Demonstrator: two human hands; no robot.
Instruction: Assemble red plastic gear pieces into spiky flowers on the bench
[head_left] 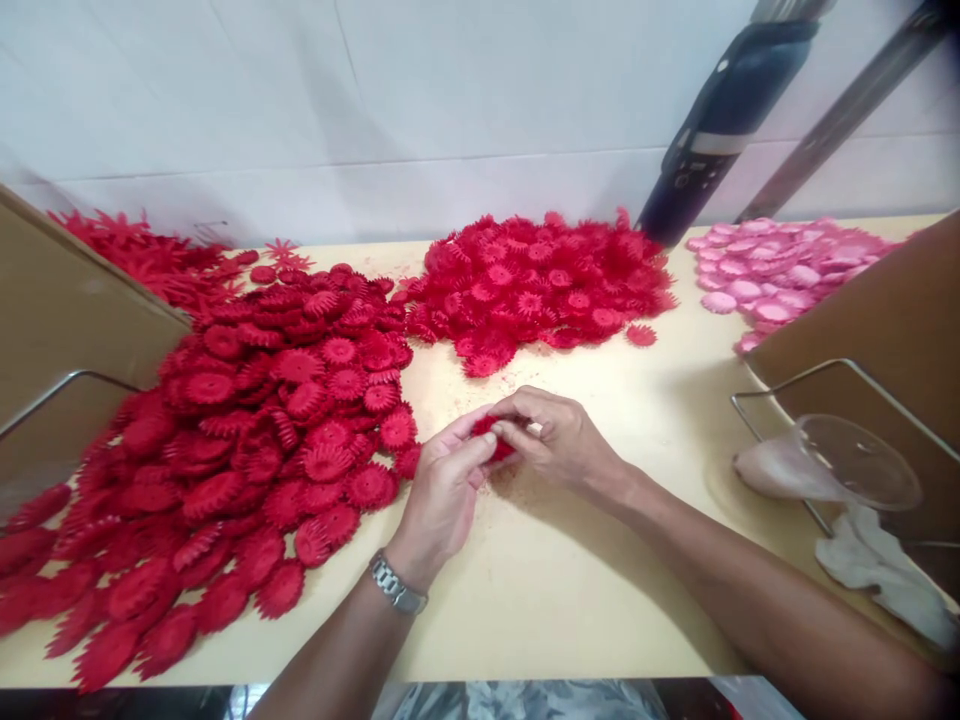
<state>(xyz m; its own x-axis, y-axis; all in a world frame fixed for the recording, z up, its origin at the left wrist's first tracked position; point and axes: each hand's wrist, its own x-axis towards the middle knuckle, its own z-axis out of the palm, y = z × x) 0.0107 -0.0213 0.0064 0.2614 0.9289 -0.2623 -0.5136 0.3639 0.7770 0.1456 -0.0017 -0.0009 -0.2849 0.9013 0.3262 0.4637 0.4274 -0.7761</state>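
Note:
Between my two hands, over the middle of the table, is a red fringed disc point(504, 446), mostly covered by the fingers. My left hand point(450, 480), with a metal watch on its wrist, grips the disc's left side between thumb and fingers. From the right, my right hand point(562, 440) pinches the same disc with thumb and forefinger. A large heap of red toothed discs point(300, 400) spreads beside my left hand. Beyond both hands lies a second heap of red fringed pieces point(540, 290).
Red star-shaped pieces point(150, 255) lie at the back left, pink discs point(780, 265) at the back right. Cardboard boxes point(67, 300) flank both sides. A clear plastic cup point(847, 460) and crumpled white tissue point(877, 570) sit at right. A dark blue device point(727, 120) leans against the wall.

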